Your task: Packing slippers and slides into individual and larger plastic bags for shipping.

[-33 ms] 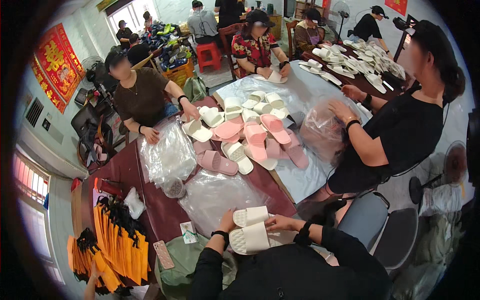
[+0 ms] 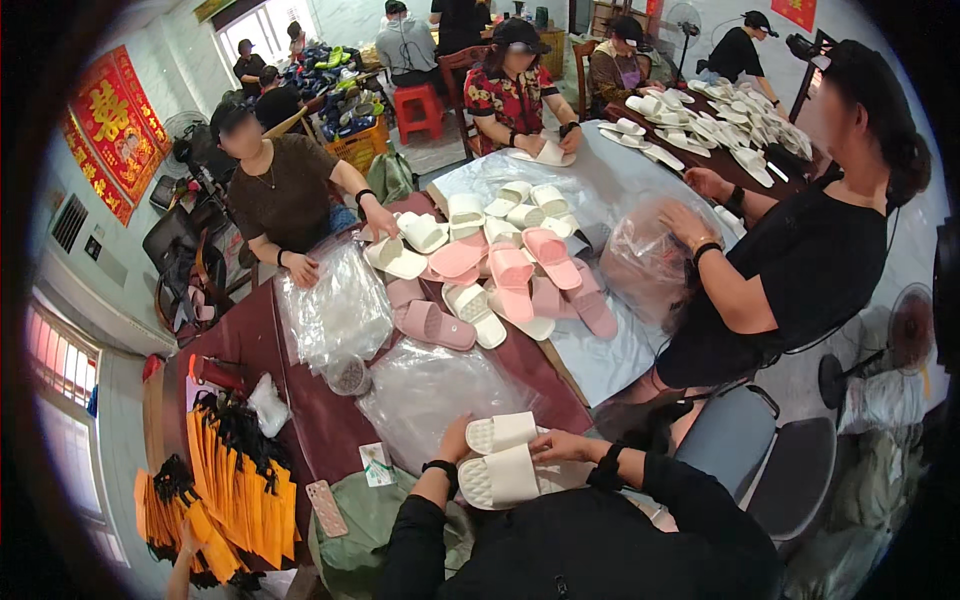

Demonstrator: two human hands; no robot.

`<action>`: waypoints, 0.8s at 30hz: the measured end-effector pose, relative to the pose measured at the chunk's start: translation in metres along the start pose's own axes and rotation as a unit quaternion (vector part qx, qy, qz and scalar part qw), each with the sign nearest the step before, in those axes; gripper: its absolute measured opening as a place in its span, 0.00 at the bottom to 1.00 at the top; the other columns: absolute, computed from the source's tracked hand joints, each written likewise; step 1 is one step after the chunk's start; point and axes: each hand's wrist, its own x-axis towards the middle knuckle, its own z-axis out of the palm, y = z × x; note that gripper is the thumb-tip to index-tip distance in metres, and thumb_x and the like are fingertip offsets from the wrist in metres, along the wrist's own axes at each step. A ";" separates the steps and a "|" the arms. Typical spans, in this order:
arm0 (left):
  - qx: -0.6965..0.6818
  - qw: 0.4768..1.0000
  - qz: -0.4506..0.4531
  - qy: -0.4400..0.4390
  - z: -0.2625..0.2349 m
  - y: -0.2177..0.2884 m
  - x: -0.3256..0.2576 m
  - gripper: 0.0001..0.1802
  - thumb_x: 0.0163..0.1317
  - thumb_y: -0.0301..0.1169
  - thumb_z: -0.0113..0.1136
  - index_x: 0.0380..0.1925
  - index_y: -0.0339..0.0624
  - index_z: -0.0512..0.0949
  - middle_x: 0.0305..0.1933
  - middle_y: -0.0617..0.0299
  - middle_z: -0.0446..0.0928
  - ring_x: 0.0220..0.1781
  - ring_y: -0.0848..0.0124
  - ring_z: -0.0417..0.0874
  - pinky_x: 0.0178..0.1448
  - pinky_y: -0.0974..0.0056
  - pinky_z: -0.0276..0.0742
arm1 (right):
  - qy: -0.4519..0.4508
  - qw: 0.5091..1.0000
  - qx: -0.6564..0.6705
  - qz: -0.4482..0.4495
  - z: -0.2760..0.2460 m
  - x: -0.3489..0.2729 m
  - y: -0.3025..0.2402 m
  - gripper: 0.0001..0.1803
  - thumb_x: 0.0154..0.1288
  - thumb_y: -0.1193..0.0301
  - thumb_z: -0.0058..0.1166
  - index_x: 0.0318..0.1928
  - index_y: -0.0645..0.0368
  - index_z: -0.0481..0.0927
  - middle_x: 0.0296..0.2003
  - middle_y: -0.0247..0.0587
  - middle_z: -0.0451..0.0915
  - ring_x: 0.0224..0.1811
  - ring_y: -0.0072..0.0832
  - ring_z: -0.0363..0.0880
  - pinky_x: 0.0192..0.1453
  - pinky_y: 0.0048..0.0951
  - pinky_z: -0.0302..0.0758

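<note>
Unmoved held slippers (image 2: 512,472), gold-lettered banner (image 2: 118,125)

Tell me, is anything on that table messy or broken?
The slipper pile looks messy: pink and white ones overlap, pointing different ways, unlike the two white slippers side by side at the person's right hand. Nothing looks broken.

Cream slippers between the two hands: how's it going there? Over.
Left fingers at left edge of cream slippers, right fingers at right. Exact grips unclear. Slippers close together. Clear plastic just beyond.
</note>
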 end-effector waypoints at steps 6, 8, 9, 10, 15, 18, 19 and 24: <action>-0.399 0.899 -0.179 -0.024 -0.007 0.007 0.034 0.17 0.62 0.36 0.51 0.46 0.39 0.76 0.41 0.54 0.79 0.42 0.71 0.79 0.47 0.69 0.71 | -0.001 0.999 -0.050 -0.003 -0.019 -0.005 0.009 0.20 0.59 0.69 0.54 0.51 0.60 0.74 0.43 0.33 0.77 0.43 0.18 0.70 0.51 0.22 0.66; -0.430 0.882 -0.189 -0.021 -0.012 0.014 0.040 0.17 0.62 0.36 0.50 0.46 0.39 0.75 0.41 0.55 0.79 0.41 0.73 0.78 0.46 0.69 0.71 | -0.009 0.998 -0.056 -0.028 -0.024 -0.007 0.011 0.20 0.58 0.69 0.54 0.51 0.60 0.74 0.44 0.34 0.77 0.44 0.19 0.71 0.51 0.23 0.66; -0.464 0.862 -0.202 -0.023 -0.014 0.020 0.045 0.17 0.63 0.36 0.49 0.47 0.39 0.75 0.40 0.57 0.80 0.41 0.74 0.77 0.46 0.69 0.71 | -0.018 0.997 -0.059 -0.047 -0.027 -0.008 0.013 0.20 0.58 0.68 0.54 0.51 0.60 0.74 0.44 0.34 0.77 0.44 0.19 0.71 0.51 0.23 0.66; -0.470 0.859 -0.198 -0.029 -0.017 0.025 0.051 0.18 0.64 0.36 0.48 0.50 0.40 0.73 0.40 0.60 0.79 0.39 0.77 0.75 0.46 0.71 0.71 | -0.017 0.998 -0.037 -0.051 -0.030 -0.009 0.015 0.20 0.58 0.68 0.55 0.51 0.60 0.74 0.44 0.35 0.77 0.44 0.19 0.71 0.51 0.24 0.66; -0.395 0.906 -0.153 0.010 -0.027 0.037 0.072 0.18 0.64 0.35 0.46 0.53 0.44 0.70 0.45 0.56 0.78 0.45 0.70 0.77 0.49 0.68 0.70 | -0.030 0.997 -0.052 -0.051 -0.042 -0.015 0.009 0.20 0.59 0.67 0.54 0.51 0.60 0.74 0.44 0.35 0.78 0.44 0.20 0.71 0.51 0.24 0.66; -0.303 0.947 -0.080 0.070 -0.033 0.044 0.084 0.18 0.64 0.34 0.45 0.54 0.46 0.70 0.46 0.52 0.77 0.47 0.62 0.77 0.50 0.63 0.71 | -0.002 0.996 -0.063 -0.069 -0.048 -0.020 0.017 0.19 0.59 0.66 0.54 0.50 0.61 0.75 0.43 0.35 0.78 0.43 0.21 0.72 0.50 0.24 0.67; -0.266 0.958 -0.050 0.099 -0.036 0.048 0.087 0.18 0.63 0.32 0.44 0.54 0.46 0.70 0.45 0.50 0.76 0.48 0.57 0.76 0.50 0.61 0.71 | 0.014 0.995 -0.060 -0.077 -0.051 -0.020 0.022 0.19 0.58 0.66 0.54 0.49 0.61 0.75 0.43 0.36 0.78 0.42 0.21 0.72 0.50 0.24 0.67; -0.037 0.998 0.035 0.047 -0.058 0.100 0.081 0.21 0.57 0.26 0.44 0.52 0.41 0.68 0.45 0.49 0.75 0.42 0.53 0.77 0.45 0.56 0.73 | 0.134 0.984 -0.116 -0.024 -0.061 -0.032 0.030 0.16 0.59 0.66 0.52 0.44 0.62 0.77 0.36 0.36 0.80 0.38 0.22 0.74 0.44 0.26 0.70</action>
